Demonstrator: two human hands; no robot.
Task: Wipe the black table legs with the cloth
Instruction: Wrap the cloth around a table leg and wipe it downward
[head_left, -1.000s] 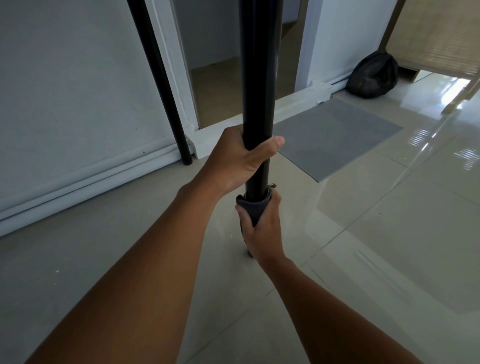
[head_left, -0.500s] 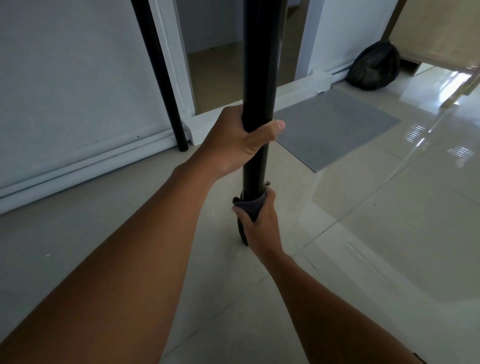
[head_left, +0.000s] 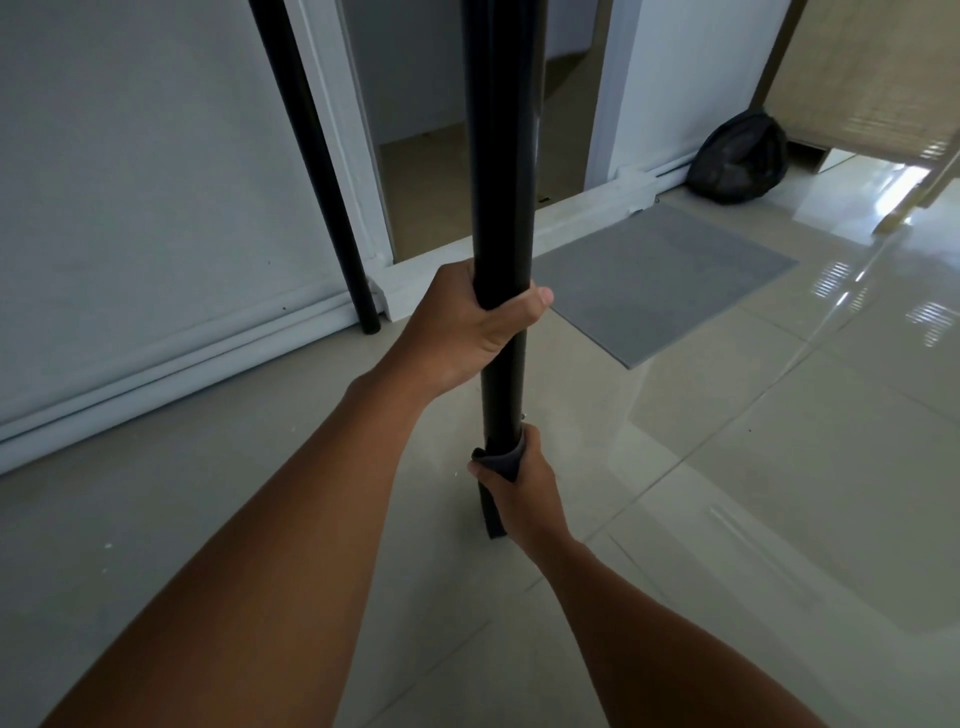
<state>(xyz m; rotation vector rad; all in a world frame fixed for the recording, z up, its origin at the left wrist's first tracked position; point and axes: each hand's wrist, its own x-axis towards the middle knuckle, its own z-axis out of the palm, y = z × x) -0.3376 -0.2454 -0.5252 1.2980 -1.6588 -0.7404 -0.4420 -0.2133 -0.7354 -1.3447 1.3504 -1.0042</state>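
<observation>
A thick black table leg (head_left: 506, 156) runs from the top of the view down to the floor tiles in the centre. My left hand (head_left: 467, 322) is wrapped around it at mid height. Lower down, my right hand (head_left: 519, 486) presses a dark grey cloth (head_left: 498, 457) around the same leg, a little above its foot. Most of the cloth is hidden inside the fist. A second, thinner black table leg (head_left: 311, 166) stands further back on the left, close to the white wall.
A white skirting (head_left: 171, 364) runs along the left wall to a doorway (head_left: 467, 130). A grey mat (head_left: 660, 280) lies on the glossy tiles right of the leg. A black bag (head_left: 737, 156) sits against the far wall, beside a woven blind (head_left: 872, 73).
My right hand with the cloth has slid slightly down the leg towards its foot. My left hand keeps its grip at the same place. The view has shifted a little.
</observation>
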